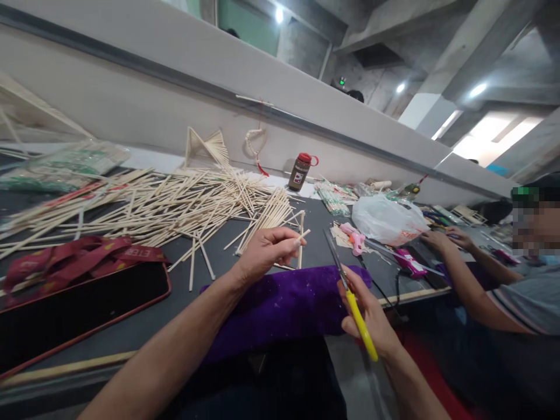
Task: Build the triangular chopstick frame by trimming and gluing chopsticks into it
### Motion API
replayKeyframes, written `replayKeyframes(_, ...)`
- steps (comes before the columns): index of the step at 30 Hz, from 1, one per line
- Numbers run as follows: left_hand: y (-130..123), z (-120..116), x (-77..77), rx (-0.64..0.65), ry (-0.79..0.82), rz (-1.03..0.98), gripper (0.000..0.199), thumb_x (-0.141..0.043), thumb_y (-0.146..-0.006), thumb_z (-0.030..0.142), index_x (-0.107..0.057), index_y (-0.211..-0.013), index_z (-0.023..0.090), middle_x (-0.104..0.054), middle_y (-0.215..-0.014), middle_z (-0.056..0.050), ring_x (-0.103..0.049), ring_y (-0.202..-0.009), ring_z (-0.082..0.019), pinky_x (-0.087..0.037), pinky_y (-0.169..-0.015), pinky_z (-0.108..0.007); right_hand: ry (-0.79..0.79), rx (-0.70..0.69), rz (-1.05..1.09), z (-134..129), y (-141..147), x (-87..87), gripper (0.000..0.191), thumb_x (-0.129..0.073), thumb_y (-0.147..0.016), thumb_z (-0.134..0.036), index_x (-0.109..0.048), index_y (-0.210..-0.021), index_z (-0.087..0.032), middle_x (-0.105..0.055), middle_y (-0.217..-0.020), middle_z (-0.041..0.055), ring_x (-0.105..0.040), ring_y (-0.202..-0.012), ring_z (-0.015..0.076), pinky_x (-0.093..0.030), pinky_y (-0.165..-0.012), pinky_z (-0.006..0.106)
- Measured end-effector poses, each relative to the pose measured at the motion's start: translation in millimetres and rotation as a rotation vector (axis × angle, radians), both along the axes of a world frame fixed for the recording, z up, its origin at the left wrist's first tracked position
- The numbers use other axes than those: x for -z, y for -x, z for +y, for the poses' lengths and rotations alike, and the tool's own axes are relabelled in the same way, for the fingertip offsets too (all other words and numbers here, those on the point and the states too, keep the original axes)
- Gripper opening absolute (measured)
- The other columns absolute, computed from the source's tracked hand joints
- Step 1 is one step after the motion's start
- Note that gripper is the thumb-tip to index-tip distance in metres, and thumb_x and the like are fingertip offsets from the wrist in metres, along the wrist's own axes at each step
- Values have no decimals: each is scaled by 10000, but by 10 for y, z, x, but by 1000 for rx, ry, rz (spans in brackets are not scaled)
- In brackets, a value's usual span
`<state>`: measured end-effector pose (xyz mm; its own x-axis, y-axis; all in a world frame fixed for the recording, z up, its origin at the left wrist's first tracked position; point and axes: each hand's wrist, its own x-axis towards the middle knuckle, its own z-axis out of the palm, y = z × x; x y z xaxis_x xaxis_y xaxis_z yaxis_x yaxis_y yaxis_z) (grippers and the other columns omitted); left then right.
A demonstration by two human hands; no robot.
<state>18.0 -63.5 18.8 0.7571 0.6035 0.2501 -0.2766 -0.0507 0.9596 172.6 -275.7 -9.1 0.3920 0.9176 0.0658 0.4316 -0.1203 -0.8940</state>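
Thin pale wooden sticks (303,235), likely light but brittle, are being pinched near their crossing by the left hand (262,254); yellow-handled metal scissors (361,326) are being gripped by the right hand (377,319).

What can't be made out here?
All in the head view:
- Held stick: one end, hidden by the left hand.
- Phone: far end, cut off by the left edge.
- Bag: contents, veiled by cloudy plastic.
- Bottle: label text, too small.
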Motion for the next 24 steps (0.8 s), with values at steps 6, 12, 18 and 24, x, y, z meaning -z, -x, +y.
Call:
replayKeyframes(6, 47, -47, -69, 28, -93, 50, 188, -601, -770, 292, -683, -765, 123, -581, -548, 14, -485, -450, -71, -379, -439, -190, 74, -50, -283, 112, 102, -122, 832, -674, -620, -212, -357, -1381, -326, -545, -1134, 38, -551, -815, 177, -464, -688, 283)
replayKeyframes(12, 32, -62, -69, 40, -123, 144, 161, -554, -729, 244, -644, -668, 125, -545, -482, 27, -467, -415, -72, -381, -418, -184, 80, -58, -388, 210, 139, -110, 817, -645, -632, -164, -351, -1378, -323, -554, -996, -4, -484, -686, 128, -423, -638, 264)
replayKeyframes(18, -17, -67, 25, 62, -146, 226, 136, -523, -690, 183, -625, -611, 141, -555, -461, 30, -491, -394, -81, -401, -413, -189, 84, -98, -444, 227, 110, -103, 785, -665, -661, -214, -356, -1376, -307, -541, -966, -6, -461, -666, 121, -399, -612, 254)
replayKeyframes(24, -50, -94, 58, 66, -155, 234, 142, -510, -690, 164, -614, -595, 147, -545, -444, 36, -494, -393, -82, -395, -413, -186, 87, -134, -526, 227, 78, -112, 802, -681, -684, -261, -329, -1404, -287, -533, -1033, 25, -526, -808, 164, -422, -707, 290)
